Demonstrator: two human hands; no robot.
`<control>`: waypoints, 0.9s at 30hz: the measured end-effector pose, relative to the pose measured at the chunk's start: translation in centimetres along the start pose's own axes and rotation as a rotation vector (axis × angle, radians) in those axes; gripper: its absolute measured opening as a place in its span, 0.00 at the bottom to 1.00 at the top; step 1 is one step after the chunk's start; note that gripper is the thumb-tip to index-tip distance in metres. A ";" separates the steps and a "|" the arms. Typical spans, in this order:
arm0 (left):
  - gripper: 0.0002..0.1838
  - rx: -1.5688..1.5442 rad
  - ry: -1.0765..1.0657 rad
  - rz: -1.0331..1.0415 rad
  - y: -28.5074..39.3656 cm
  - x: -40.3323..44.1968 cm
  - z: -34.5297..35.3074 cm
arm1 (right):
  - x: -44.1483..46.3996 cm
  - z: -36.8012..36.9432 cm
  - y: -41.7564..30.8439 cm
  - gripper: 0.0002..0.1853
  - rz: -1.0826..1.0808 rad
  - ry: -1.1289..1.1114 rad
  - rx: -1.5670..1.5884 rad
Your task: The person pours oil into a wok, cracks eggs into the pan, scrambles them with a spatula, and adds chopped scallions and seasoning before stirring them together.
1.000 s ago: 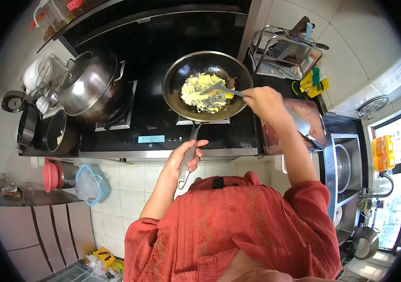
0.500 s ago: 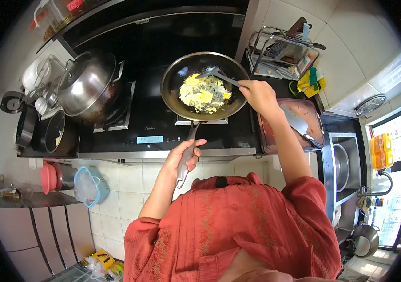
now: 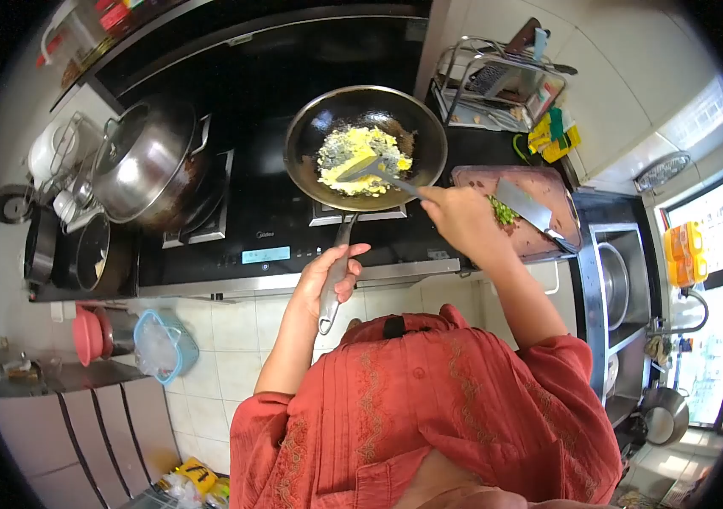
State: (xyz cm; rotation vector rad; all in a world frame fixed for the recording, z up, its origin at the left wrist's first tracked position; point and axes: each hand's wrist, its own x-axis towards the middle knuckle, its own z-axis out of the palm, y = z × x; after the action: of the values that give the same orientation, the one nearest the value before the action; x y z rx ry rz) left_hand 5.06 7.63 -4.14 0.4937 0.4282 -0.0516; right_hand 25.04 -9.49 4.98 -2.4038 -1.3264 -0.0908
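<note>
A dark wok (image 3: 429,161) sits on the right burner with yellow-and-white scrambled egg (image 3: 348,148) in it. My left hand (image 3: 325,280) is wrapped round the wok's grey handle (image 3: 329,310), palm up. In my right hand (image 3: 460,219) is the handle of a grey spatula (image 3: 364,170); its blade rests on the near part of the egg. Beyond my right forearm lies a reddish chopping board (image 3: 539,178), bearing a cleaver (image 3: 524,206) and a small heap of chopped greens (image 3: 504,211).
On the left burner stands a large lidded steel pot (image 3: 145,161). A wire rack with knives and a grater (image 3: 490,81) is at the back right, beside yellow-green packets (image 3: 552,140). The sink (image 3: 616,284) lies right. A blue basket (image 3: 179,343) is at lower left.
My right hand has moved nearer to me and the spatula blade has come from the egg's far edge to its near part. The chopped greens now show. My left hand keeps its grip.
</note>
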 end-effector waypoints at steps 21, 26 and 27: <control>0.32 -0.149 0.157 0.070 -3.4 1.1 -4.4 | -12.5 3.6 27.1 0.20 0.713 0.079 -0.494; 0.19 -0.027 0.208 -0.184 -7.6 3.0 -3.7 | -14.6 3.0 32.3 0.22 0.663 -0.099 -0.478; 0.18 0.060 0.243 -0.187 -8.3 3.6 -2.7 | -14.6 3.1 33.1 0.20 0.617 -0.126 -0.449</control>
State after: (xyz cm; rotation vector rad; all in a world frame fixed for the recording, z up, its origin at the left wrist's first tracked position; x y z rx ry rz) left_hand 6.02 1.80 -11.51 0.5199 0.7126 -0.1863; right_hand 43.93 -35.75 -11.48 -3.1366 -0.5923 -0.0698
